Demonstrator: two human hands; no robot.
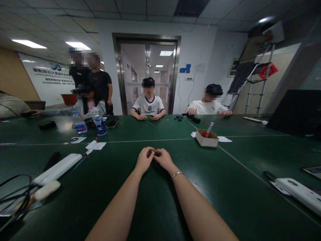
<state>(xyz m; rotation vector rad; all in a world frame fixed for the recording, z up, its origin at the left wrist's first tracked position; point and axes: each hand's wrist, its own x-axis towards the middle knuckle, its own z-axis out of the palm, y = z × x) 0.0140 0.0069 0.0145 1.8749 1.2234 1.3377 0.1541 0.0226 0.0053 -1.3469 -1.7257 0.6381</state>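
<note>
Both hands meet over the middle of the green table (160,187), fingertips nearly touching. My left hand (144,159) is closed in a pinch, thumb and fingers curled inward. Facing it, my right hand (163,159) pinches in the same way, with a silver bracelet (178,174) on its wrist. Something small and dark shows between the fingertips, but it is too small and too covered by the fingers to name.
A small box (207,142) holding a red-and-clear tube stands ahead right. Two bottles (99,124) stand ahead left. A white device (57,169) and black cables (17,197) lie left; a white power strip (298,192) lies right. Several people sit across; one stands on a ladder (247,83).
</note>
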